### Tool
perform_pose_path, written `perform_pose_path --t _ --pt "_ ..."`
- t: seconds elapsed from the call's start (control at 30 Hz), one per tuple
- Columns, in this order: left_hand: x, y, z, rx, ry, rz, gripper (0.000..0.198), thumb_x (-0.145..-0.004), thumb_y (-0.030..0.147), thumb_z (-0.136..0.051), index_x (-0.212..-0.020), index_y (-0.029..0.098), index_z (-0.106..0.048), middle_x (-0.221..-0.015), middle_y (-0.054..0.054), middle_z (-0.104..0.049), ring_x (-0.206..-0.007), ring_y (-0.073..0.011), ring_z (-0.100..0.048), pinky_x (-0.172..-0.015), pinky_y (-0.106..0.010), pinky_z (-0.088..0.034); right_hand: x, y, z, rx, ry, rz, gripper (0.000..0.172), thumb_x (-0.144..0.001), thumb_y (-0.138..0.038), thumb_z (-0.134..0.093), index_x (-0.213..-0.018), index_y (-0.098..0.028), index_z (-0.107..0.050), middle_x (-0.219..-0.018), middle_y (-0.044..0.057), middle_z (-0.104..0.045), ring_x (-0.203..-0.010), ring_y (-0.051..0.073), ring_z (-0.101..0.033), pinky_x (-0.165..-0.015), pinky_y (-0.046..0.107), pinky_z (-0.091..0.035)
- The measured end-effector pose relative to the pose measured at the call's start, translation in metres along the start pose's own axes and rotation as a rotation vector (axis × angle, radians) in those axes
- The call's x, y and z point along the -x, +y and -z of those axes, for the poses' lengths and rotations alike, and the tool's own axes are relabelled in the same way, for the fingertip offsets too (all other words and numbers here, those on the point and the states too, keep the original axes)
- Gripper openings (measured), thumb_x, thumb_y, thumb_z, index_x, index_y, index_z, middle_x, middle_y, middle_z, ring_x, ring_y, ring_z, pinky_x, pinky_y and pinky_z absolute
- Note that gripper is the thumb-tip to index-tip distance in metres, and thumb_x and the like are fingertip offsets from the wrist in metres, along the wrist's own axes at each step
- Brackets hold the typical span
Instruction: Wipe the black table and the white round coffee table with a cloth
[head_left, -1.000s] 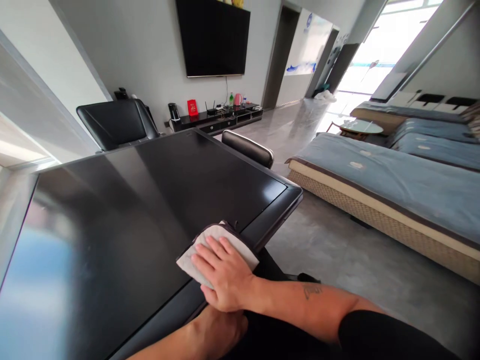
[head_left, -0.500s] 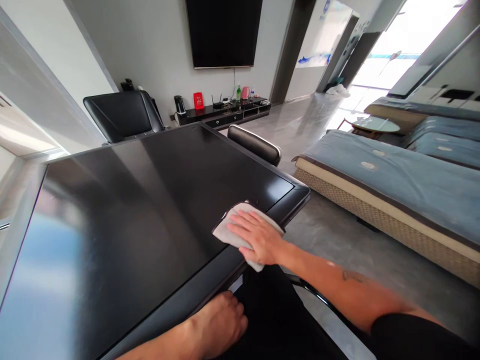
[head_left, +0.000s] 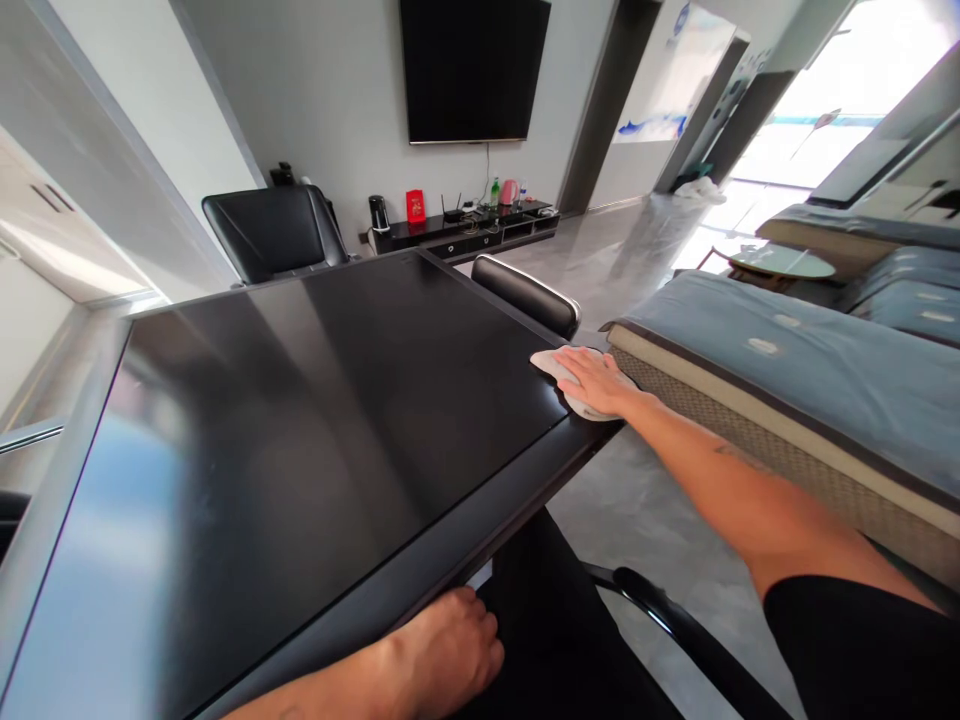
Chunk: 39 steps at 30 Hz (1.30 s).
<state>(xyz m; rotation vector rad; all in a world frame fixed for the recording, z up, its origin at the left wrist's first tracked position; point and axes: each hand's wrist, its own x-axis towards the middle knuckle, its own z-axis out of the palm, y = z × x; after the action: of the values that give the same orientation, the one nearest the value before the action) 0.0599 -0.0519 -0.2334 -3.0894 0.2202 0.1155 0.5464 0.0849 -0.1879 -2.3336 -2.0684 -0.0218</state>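
My right hand [head_left: 598, 380] lies over a pale cloth [head_left: 546, 364], pressing it onto the right corner of a large black table [head_left: 360, 400] with a glossy, screen-like top. Its fingers are stretched forward, and the cloth shows around them and under the palm. Below the near edge of the tabletop, my left hand [head_left: 459, 645] is curled into a fist close to my dark-clothed lap. Nothing sticks out of that fist, though its palm faces away from view.
A black chair [head_left: 274, 235] stands at the table's far side, another chair [head_left: 526, 295] at its right side. A chair armrest [head_left: 675, 630] is beside me. To the right is a bed-like couch [head_left: 757, 340] with a blue-grey cover. A low black cabinet [head_left: 450, 240] stands beneath a wall-mounted television [head_left: 474, 70].
My right hand has slid the cloth forward and right, from the near edge to the table's right corner, the arm stretching out. My left fist has stayed almost in place. The view has shifted slightly.
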Motion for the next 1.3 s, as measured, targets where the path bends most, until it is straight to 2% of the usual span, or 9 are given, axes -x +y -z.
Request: perform_pose_path --t 0.07,0.13,0.3,0.47,0.6,0.7,0.93,1.1,1.3 --pt "0.0 0.001 -0.002 -0.004 0.001 0.0 0.015 -0.1 0.029 -0.069 -0.088 0.02 -0.07 -0.078 -0.003 -0.066 -0.069 -0.0217 -0.062 -0.072 -0.039 -0.047 -0.016 0.009 0.002 0.032 -0.02 -0.086 0.082 -0.108 -0.072 -0.026 -0.179 -0.032 -0.033 -0.19 0.004 -0.019 -0.175 0.043 -0.008 -0.136 0.08 -0.013" --pt "0.0 0.002 -0.005 -0.006 0.006 0.011 0.015 -0.1 0.03 -0.069 -0.087 0.02 -0.07 -0.078 -0.003 -0.067 -0.069 -0.022 -0.062 -0.072 -0.039 -0.047 -0.03 0.017 0.001 0.043 -0.004 -0.112 0.085 -0.107 -0.073 -0.026 -0.178 -0.028 -0.036 -0.19 0.007 -0.016 -0.175 0.044 -0.002 -0.136 0.079 -0.011" --pt "0.0 0.005 -0.011 -0.006 0.027 0.037 0.017 -0.099 0.032 -0.07 -0.086 0.02 -0.073 -0.078 -0.004 -0.069 -0.07 -0.0231 -0.063 -0.073 -0.041 -0.046 -0.056 0.024 -0.001 -0.068 -0.018 -0.157 0.086 -0.106 -0.072 -0.03 -0.179 -0.025 -0.032 -0.187 0.014 -0.028 -0.171 0.04 -0.027 -0.135 0.068 -0.032" --pt "-0.002 0.006 -0.014 0.008 0.048 0.032 0.018 -0.095 0.031 -0.076 -0.081 0.02 -0.075 -0.075 -0.005 -0.07 -0.067 -0.0237 -0.064 -0.07 -0.042 -0.043 -0.064 -0.005 0.006 -0.092 -0.083 -0.292 0.085 -0.106 -0.076 -0.011 -0.179 -0.036 -0.028 -0.189 0.006 -0.021 -0.171 0.044 -0.026 -0.13 0.08 -0.032" --pt "-0.005 0.008 -0.019 0.015 0.024 0.044 0.018 -0.094 0.03 -0.077 -0.079 0.019 -0.076 -0.074 -0.006 -0.072 -0.068 -0.024 -0.067 -0.07 -0.042 -0.042 -0.062 -0.067 0.005 -0.007 -0.062 -0.178 0.083 -0.108 -0.075 -0.013 -0.179 -0.037 -0.031 -0.19 0.004 -0.021 -0.171 0.047 -0.023 -0.132 0.08 -0.024" --pt "-0.007 0.008 -0.021 0.022 -0.012 0.039 0.018 -0.096 0.029 -0.075 -0.08 0.019 -0.076 -0.074 -0.006 -0.073 -0.067 -0.0233 -0.067 -0.068 -0.041 -0.042 -0.057 -0.132 0.003 -0.003 -0.07 -0.039 0.082 -0.108 -0.075 -0.019 -0.179 -0.036 -0.029 -0.19 0.004 -0.018 -0.171 0.048 -0.021 -0.133 0.08 -0.021" --pt "-0.009 0.006 -0.019 0.041 -0.11 0.026 0.017 -0.099 0.027 -0.07 -0.086 0.018 -0.078 -0.083 -0.007 -0.078 -0.075 -0.0237 -0.072 -0.069 -0.04 -0.046 -0.031 -0.275 0.012 -0.079 -0.015 0.349 0.077 -0.109 -0.067 -0.034 -0.179 -0.034 -0.032 -0.188 0.008 -0.026 -0.17 0.046 -0.021 -0.134 0.074 -0.021" --pt "-0.008 0.006 -0.024 0.023 -0.068 0.021 0.016 -0.094 0.028 -0.075 -0.082 0.018 -0.078 -0.079 -0.008 -0.076 -0.071 -0.0246 -0.071 -0.067 -0.04 -0.047 -0.008 -0.355 0.016 -0.14 -0.035 0.625 0.086 -0.106 -0.075 -0.045 -0.178 -0.03 -0.033 -0.187 0.011 -0.026 -0.17 0.047 -0.019 -0.134 0.072 -0.022" --pt "-0.007 0.007 -0.043 0.054 0.027 0.049 0.02 -0.089 0.032 -0.081 -0.075 0.021 -0.076 -0.07 -0.009 -0.074 -0.063 -0.0259 -0.069 -0.064 -0.041 -0.046 0.004 -0.429 0.006 -0.136 0.076 0.925 0.072 -0.107 -0.071 -0.052 -0.17 -0.036 -0.049 -0.183 0.006 -0.039 -0.165 0.044 -0.034 -0.132 0.067 -0.029"
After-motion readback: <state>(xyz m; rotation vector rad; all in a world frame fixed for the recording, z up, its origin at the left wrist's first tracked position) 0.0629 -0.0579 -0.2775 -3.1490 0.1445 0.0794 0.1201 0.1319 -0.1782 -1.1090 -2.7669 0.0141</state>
